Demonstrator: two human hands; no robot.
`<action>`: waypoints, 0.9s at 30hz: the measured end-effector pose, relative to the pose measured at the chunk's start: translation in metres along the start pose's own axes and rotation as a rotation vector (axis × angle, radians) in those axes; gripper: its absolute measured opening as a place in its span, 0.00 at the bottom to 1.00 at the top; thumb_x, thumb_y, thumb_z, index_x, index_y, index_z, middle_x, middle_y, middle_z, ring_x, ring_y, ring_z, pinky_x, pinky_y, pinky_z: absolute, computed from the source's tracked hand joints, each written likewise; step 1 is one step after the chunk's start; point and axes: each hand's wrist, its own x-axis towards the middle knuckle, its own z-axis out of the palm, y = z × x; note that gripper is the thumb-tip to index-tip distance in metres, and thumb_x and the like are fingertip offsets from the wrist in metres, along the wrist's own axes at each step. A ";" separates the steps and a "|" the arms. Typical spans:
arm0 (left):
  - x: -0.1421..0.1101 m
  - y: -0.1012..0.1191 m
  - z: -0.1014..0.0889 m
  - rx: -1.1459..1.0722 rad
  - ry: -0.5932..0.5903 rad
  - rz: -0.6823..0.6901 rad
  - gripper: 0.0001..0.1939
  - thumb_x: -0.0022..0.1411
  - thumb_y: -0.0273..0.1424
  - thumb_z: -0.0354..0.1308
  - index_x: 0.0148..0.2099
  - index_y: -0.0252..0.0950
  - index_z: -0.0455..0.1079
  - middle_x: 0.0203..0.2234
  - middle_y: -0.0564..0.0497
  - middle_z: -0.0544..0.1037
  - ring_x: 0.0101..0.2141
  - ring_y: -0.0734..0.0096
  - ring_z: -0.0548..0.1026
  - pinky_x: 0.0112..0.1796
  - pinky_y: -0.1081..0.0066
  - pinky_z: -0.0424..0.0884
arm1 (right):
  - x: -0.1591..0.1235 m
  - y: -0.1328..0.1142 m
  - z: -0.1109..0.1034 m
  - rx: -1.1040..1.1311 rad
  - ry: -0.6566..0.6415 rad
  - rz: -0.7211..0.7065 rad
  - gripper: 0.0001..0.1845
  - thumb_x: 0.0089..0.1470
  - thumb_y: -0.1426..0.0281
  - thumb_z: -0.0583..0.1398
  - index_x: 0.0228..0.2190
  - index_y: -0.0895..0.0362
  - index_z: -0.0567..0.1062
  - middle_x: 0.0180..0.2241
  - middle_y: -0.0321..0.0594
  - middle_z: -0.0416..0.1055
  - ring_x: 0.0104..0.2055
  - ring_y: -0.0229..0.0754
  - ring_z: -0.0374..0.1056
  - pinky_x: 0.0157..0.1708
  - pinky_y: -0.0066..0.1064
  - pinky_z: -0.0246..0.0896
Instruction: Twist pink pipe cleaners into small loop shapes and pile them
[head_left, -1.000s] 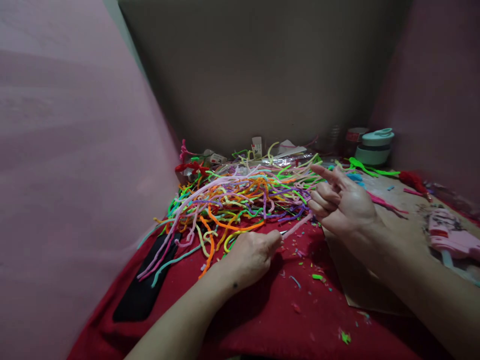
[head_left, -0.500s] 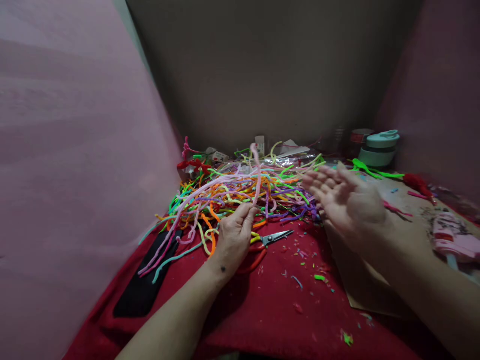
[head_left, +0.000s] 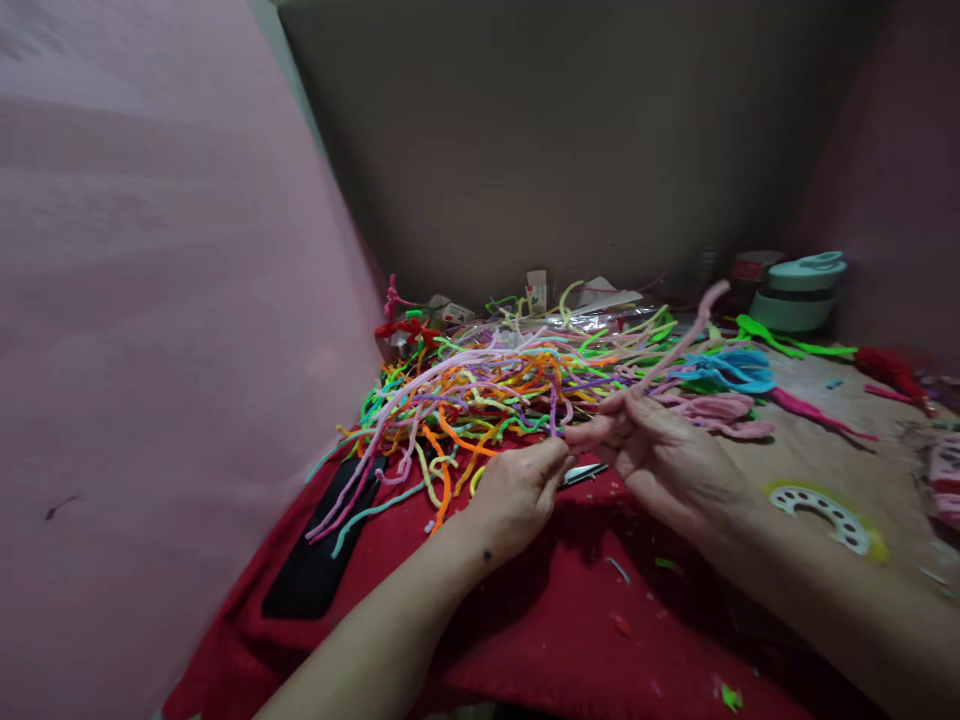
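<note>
A pale pink pipe cleaner (head_left: 694, 330) is stretched between my two hands above the red cloth. My left hand (head_left: 517, 490) is closed with its fingertips pinching the lower end. My right hand (head_left: 667, 455) pinches it further along, and the free end sticks up to the right. Under the hands lie the scissors (head_left: 585, 474); only the metal blades show, the handles being hidden behind my left hand. Just beyond is a tangled heap of coloured pipe cleaners (head_left: 480, 385). Looped pink pipe cleaners (head_left: 727, 415) and a blue bundle (head_left: 724, 370) lie past my right hand.
A black phone-like slab (head_left: 311, 565) lies at left on the red cloth (head_left: 480, 650), which carries small clippings. On the right, a brown board (head_left: 795, 460) bears a white curved piece with holes (head_left: 825, 512). A mint lidded container (head_left: 795, 305) stands behind. Walls enclose the table.
My left hand lifted the pink pipe cleaner upright, then lowered it rightward. The right hand, open half a second ago, came in and took hold of it. The view has swung right.
</note>
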 end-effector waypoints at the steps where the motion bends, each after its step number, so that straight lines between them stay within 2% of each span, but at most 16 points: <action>1: -0.001 0.001 -0.001 0.045 -0.014 -0.018 0.14 0.65 0.32 0.41 0.35 0.37 0.67 0.26 0.52 0.74 0.25 0.75 0.69 0.28 0.77 0.62 | 0.001 -0.003 0.000 0.009 0.012 0.009 0.09 0.50 0.64 0.59 0.24 0.57 0.71 0.16 0.32 0.62 0.21 0.34 0.60 0.27 0.30 0.59; 5: -0.003 0.003 -0.002 0.210 -0.083 -0.023 0.11 0.63 0.31 0.43 0.33 0.38 0.65 0.22 0.53 0.72 0.22 0.74 0.66 0.25 0.76 0.57 | 0.005 -0.010 -0.004 0.002 0.021 -0.007 0.10 0.53 0.66 0.57 0.24 0.57 0.69 0.12 0.26 0.47 0.14 0.30 0.43 0.18 0.25 0.49; 7: -0.004 0.004 -0.003 0.220 -0.087 -0.018 0.11 0.63 0.31 0.42 0.32 0.38 0.64 0.20 0.54 0.70 0.21 0.75 0.65 0.24 0.76 0.55 | 0.007 -0.013 -0.006 -0.023 0.016 -0.043 0.10 0.53 0.67 0.57 0.23 0.58 0.68 0.12 0.26 0.43 0.14 0.30 0.39 0.16 0.24 0.45; 14: -0.003 0.005 0.000 0.100 -0.045 0.055 0.14 0.64 0.33 0.42 0.29 0.37 0.64 0.18 0.56 0.66 0.19 0.78 0.58 0.23 0.77 0.53 | 0.006 -0.020 -0.006 -0.005 0.019 -0.044 0.10 0.55 0.70 0.54 0.23 0.58 0.69 0.12 0.26 0.40 0.15 0.30 0.34 0.14 0.23 0.41; 16: -0.002 0.002 -0.006 0.073 -0.044 0.069 0.14 0.64 0.34 0.43 0.29 0.36 0.65 0.18 0.56 0.66 0.19 0.78 0.59 0.23 0.77 0.54 | 0.007 -0.020 -0.008 0.027 0.015 -0.024 0.10 0.55 0.71 0.53 0.24 0.59 0.70 0.12 0.26 0.41 0.15 0.30 0.33 0.14 0.22 0.40; 18: -0.002 -0.007 -0.021 0.034 -0.018 0.042 0.15 0.63 0.36 0.45 0.28 0.36 0.66 0.18 0.56 0.67 0.20 0.79 0.61 0.24 0.78 0.56 | 0.009 -0.019 -0.011 0.055 0.028 -0.013 0.10 0.55 0.71 0.53 0.24 0.59 0.70 0.12 0.26 0.41 0.15 0.30 0.33 0.14 0.22 0.40; 19: -0.003 -0.013 -0.032 0.021 0.017 -0.005 0.16 0.62 0.37 0.46 0.27 0.36 0.67 0.18 0.55 0.68 0.20 0.79 0.62 0.25 0.78 0.57 | 0.010 -0.019 -0.012 0.067 0.042 -0.013 0.10 0.55 0.72 0.53 0.24 0.59 0.70 0.12 0.26 0.41 0.15 0.30 0.33 0.14 0.22 0.39; 21: -0.007 -0.031 -0.056 0.068 0.157 -0.182 0.17 0.62 0.38 0.46 0.27 0.35 0.68 0.19 0.54 0.70 0.22 0.77 0.65 0.26 0.77 0.59 | 0.012 -0.018 -0.015 0.091 0.066 -0.009 0.11 0.55 0.72 0.53 0.24 0.60 0.70 0.12 0.26 0.41 0.15 0.30 0.33 0.14 0.22 0.39; 23: -0.012 -0.051 -0.077 0.260 0.257 -0.398 0.16 0.60 0.40 0.47 0.29 0.36 0.70 0.21 0.51 0.73 0.24 0.72 0.68 0.27 0.74 0.61 | 0.013 -0.017 -0.017 0.110 0.063 0.020 0.12 0.56 0.71 0.52 0.24 0.60 0.71 0.12 0.26 0.41 0.15 0.29 0.33 0.14 0.21 0.39; 25: -0.017 -0.072 -0.088 0.477 0.245 -0.615 0.16 0.58 0.41 0.48 0.32 0.37 0.71 0.26 0.46 0.76 0.27 0.66 0.71 0.27 0.71 0.61 | 0.013 -0.014 -0.018 0.124 0.039 0.061 0.13 0.57 0.71 0.51 0.25 0.61 0.71 0.12 0.26 0.41 0.14 0.29 0.34 0.14 0.21 0.39; 27: -0.019 -0.089 -0.089 0.608 0.157 -0.717 0.16 0.55 0.41 0.50 0.37 0.35 0.70 0.31 0.41 0.76 0.30 0.59 0.73 0.27 0.69 0.61 | 0.013 -0.012 -0.018 0.132 0.015 0.091 0.14 0.57 0.70 0.51 0.25 0.61 0.71 0.12 0.26 0.42 0.14 0.29 0.35 0.14 0.22 0.39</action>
